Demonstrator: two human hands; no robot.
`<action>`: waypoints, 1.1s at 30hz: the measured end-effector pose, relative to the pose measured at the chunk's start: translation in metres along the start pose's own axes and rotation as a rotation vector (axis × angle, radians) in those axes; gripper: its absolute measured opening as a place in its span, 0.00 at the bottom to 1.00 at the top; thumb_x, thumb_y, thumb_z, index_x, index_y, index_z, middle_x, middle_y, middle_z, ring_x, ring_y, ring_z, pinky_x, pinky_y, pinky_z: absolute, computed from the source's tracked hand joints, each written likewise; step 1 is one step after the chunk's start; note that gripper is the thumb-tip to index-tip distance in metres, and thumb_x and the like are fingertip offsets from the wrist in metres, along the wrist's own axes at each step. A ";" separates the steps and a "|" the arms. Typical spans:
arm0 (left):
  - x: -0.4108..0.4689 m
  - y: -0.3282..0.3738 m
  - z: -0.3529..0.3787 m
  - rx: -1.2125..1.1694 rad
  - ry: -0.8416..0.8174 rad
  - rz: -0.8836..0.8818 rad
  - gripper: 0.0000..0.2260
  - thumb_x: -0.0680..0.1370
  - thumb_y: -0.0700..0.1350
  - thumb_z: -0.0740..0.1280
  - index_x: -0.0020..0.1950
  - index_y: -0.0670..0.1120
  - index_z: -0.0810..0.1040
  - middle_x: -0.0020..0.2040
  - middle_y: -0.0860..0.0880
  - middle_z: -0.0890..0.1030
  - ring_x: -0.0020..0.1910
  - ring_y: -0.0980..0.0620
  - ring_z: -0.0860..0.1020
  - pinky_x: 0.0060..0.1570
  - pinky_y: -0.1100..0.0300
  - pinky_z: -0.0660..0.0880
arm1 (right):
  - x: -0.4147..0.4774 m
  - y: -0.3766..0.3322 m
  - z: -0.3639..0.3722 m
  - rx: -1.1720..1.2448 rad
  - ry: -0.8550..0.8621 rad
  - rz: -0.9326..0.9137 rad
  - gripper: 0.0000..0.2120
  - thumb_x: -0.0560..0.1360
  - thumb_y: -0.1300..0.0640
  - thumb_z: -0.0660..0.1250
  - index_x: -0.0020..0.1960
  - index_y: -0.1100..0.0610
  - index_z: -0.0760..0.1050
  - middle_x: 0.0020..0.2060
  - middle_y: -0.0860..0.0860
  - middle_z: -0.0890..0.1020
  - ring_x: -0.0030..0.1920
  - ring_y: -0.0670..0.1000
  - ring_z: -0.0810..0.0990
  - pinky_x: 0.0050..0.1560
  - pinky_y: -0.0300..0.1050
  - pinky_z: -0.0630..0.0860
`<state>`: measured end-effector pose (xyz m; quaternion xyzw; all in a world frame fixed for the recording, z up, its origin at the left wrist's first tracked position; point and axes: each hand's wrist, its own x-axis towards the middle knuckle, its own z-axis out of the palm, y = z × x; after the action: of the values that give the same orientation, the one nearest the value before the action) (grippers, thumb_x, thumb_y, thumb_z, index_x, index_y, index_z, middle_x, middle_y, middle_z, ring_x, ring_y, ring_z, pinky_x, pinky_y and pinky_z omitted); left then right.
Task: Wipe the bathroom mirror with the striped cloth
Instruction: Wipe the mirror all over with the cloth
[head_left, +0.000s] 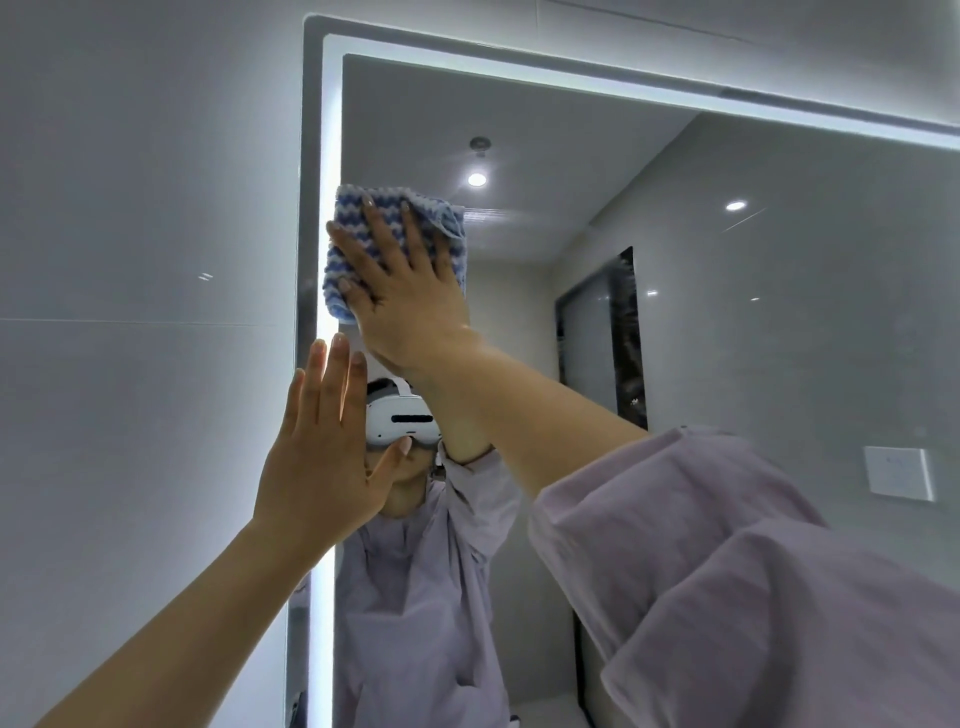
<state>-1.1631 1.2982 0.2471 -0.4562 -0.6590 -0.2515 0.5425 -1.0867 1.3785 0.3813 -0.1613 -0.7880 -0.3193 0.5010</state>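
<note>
A person's left hand (324, 447), open with fingers straight and together, is raised flat at the left border of the large rectangular wall mirror with a glowing white light strip around its frame (727, 312), holding nothing; whether the palm actually touches the surface cannot be told, but its place suggests a brace for balance while the other arm reaches high. Just above it, near the mirror's upper-left corner, the right hand (402, 291) is spread wide over a folded blue-and-white wavy-striped fluffy cloth (358, 228), pinning it flat against the glass, apparently so that the whole pad takes the pressure of the wipe. A pale lilac sleeve (727, 571), pushed back from the forearm, fills the frame below the mirror's middle. Most of the glass to the right lies beyond the cloth.
</note>
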 end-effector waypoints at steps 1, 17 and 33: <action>0.000 0.000 0.000 -0.003 0.000 0.001 0.39 0.76 0.64 0.50 0.77 0.38 0.48 0.78 0.40 0.47 0.77 0.42 0.46 0.74 0.48 0.50 | 0.000 0.002 -0.002 0.003 -0.005 -0.007 0.28 0.81 0.42 0.46 0.77 0.45 0.40 0.77 0.51 0.40 0.76 0.59 0.39 0.74 0.62 0.43; 0.000 -0.003 0.005 0.004 -0.016 -0.003 0.40 0.75 0.65 0.49 0.77 0.40 0.43 0.78 0.43 0.41 0.77 0.45 0.39 0.75 0.49 0.45 | -0.045 0.176 -0.004 0.156 0.062 0.439 0.26 0.81 0.39 0.42 0.77 0.41 0.39 0.77 0.47 0.40 0.76 0.53 0.36 0.72 0.52 0.32; 0.000 -0.003 0.003 0.005 -0.025 0.014 0.40 0.75 0.66 0.47 0.77 0.39 0.44 0.78 0.42 0.41 0.77 0.44 0.40 0.75 0.49 0.45 | 0.007 0.075 -0.007 0.149 0.075 0.272 0.26 0.82 0.43 0.43 0.77 0.45 0.39 0.77 0.49 0.39 0.76 0.56 0.35 0.69 0.53 0.28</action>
<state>-1.1677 1.2993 0.2462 -0.4625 -0.6631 -0.2407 0.5371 -1.0414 1.4293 0.4152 -0.2166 -0.7612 -0.1949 0.5794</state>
